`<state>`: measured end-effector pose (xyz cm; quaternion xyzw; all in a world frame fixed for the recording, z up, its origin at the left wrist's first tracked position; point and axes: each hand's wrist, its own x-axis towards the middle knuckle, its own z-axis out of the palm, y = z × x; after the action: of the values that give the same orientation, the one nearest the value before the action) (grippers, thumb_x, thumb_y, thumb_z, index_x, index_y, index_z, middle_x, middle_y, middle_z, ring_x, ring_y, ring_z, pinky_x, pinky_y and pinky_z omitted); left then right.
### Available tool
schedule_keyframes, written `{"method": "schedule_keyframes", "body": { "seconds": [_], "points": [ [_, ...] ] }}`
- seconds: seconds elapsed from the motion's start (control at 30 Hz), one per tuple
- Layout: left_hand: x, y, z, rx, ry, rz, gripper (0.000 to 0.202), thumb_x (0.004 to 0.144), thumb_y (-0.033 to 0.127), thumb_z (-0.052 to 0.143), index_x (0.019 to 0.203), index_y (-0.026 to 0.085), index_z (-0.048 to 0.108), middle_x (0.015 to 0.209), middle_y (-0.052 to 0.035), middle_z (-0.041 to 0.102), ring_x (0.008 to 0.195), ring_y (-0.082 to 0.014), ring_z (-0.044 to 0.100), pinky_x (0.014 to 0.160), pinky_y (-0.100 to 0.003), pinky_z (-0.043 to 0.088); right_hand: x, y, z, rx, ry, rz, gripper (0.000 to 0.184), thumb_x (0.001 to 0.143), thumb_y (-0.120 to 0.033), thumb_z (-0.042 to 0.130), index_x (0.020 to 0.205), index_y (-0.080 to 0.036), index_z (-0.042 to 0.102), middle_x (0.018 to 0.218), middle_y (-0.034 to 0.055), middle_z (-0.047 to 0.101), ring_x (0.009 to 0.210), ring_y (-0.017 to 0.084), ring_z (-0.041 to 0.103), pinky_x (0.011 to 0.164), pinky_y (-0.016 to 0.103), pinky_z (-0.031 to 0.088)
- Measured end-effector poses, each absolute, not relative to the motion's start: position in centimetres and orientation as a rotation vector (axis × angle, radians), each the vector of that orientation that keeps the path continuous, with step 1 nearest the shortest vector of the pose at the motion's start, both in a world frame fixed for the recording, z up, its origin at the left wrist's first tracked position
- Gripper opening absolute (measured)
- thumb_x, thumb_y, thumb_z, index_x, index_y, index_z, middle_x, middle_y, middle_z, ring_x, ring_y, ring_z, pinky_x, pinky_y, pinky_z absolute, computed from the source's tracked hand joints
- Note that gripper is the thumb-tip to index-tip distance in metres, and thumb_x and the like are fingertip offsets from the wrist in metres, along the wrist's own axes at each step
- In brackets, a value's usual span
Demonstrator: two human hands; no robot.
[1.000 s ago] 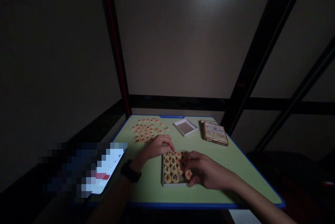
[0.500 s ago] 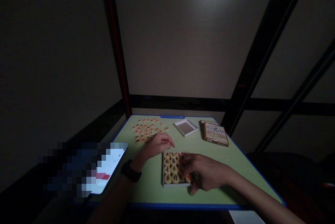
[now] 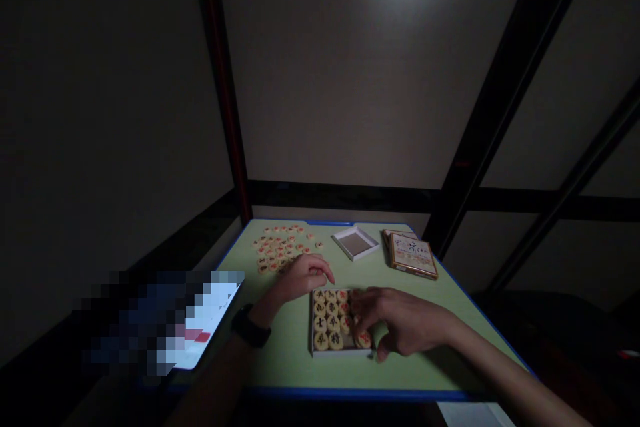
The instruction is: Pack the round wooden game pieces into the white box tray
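Round Chinese chess pieces [image 3: 332, 324] with black characters fill the left columns of a shallow white box [image 3: 340, 352] near the table's front. Red-marked pieces [image 3: 343, 308] lie in its right part. My right hand [image 3: 400, 320] is over the box's right side, hiding part of it. Its fingertips touch a red piece [image 3: 363, 339] in the front right corner, while the thumb stands apart outside the wall. My left hand [image 3: 303, 277], wearing a black wristband, hovers behind the box's left corner with loosely bent fingers and nothing visible in them.
Several loose chess pieces [image 3: 280, 240] are spread at the back left, partly behind my left hand. An open white box part [image 3: 356, 244] lies at the back. Two printed boxes [image 3: 413, 255] overlap at the right. A lit screen [image 3: 210, 320], partly pixelated, stands at the left edge.
My right hand has shifted slightly right, and its thumb has lifted from in front of the box. More red pieces show. My left hand stays nearly still.
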<state>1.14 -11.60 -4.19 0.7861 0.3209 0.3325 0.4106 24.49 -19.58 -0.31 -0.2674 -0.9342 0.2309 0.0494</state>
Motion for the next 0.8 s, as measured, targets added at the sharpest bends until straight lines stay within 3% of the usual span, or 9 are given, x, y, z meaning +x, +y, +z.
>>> {"method": "schedule_keyframes", "body": {
  "seconds": [0.2,0.43,0.8],
  "points": [
    [1.2,-11.7,-4.2,1.998,0.797,0.843,0.023,0.062,0.008,0.053,0.067,0.015,0.074,0.064,0.0011,0.052,0.059,-0.0099,0.043,0.056,-0.022,0.031,24.8,-19.1,-0.9,-0.850,-2.831,0.750,0.031,0.069,-0.010,0.077,0.097,-0.023,0.076,0.096,0.0022,0.066,0.099,0.021,0.059,0.082,0.032,0.044],
    [1.2,-11.6,-4.3,1.972,0.809,0.820,0.023,0.061,0.008,0.053,0.069,0.014,0.074,0.064,0.0017,0.049,0.059,-0.0095,0.041,0.055,-0.022,0.029,24.5,-19.1,-1.1,-0.822,-2.828,0.734,0.023,0.069,-0.009,0.077,0.089,-0.022,0.075,0.089,0.0008,0.064,0.093,0.020,0.059,0.079,0.030,0.044],
    [0.9,-11.3,-4.3,1.976,0.871,0.912,0.022,0.063,0.008,0.055,0.071,0.015,0.074,0.062,0.0025,0.045,0.059,-0.0099,0.039,0.057,-0.023,0.028,24.5,-19.2,-1.4,-0.851,-2.819,0.737,0.028,0.070,-0.013,0.079,0.097,-0.022,0.076,0.092,0.0027,0.065,0.097,0.021,0.059,0.082,0.031,0.045]
  ]
}}
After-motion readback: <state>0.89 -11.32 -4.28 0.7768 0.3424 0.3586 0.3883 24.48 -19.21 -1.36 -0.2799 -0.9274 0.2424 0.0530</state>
